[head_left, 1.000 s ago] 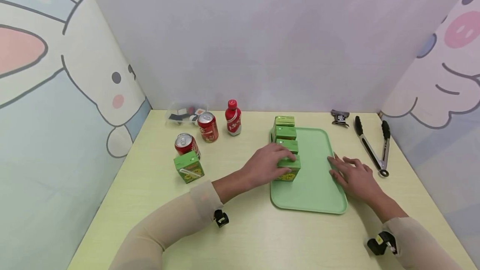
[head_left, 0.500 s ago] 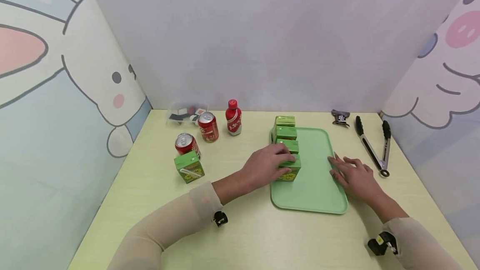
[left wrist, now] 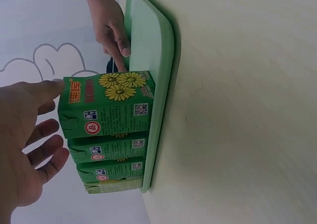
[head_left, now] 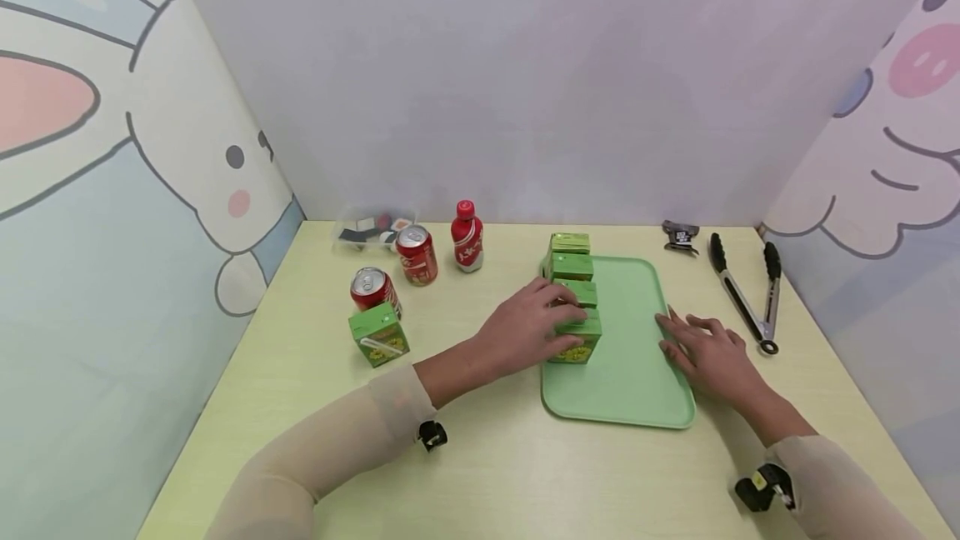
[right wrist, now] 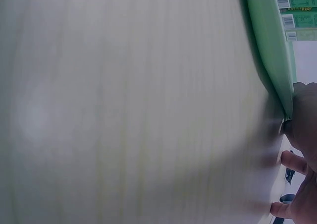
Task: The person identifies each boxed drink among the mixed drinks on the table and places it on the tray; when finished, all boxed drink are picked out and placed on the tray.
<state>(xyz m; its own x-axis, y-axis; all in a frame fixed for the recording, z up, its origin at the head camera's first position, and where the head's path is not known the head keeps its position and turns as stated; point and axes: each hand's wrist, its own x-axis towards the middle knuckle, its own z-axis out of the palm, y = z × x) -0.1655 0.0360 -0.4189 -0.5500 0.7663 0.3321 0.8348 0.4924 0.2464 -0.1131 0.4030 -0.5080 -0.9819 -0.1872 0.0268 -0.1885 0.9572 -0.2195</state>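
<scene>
Several green drink cartons stand upright in a row along the left side of a light green tray (head_left: 622,390). My left hand (head_left: 525,327) is over the nearest carton (head_left: 576,348). In the left wrist view its thumb is at the top corner of that carton (left wrist: 106,105), while the other loosely bent fingers hang just off the tops. My right hand (head_left: 708,357) rests at the tray's right edge, fingers fairly straight and touching the rim. The right wrist view shows only part of that hand (right wrist: 304,130) beside the tray's edge (right wrist: 270,40).
Left on the table are another green carton (head_left: 378,336), two red cans (head_left: 417,255) and a red bottle (head_left: 467,237). A clear container (head_left: 371,227) with small items stands behind them. Tongs (head_left: 750,298) and a small black packet (head_left: 681,236) lie at the right.
My left hand has drawn back slightly to the left, its fingers easing off the nearest carton's top. The cartons, the tray and my right hand stay in place.
</scene>
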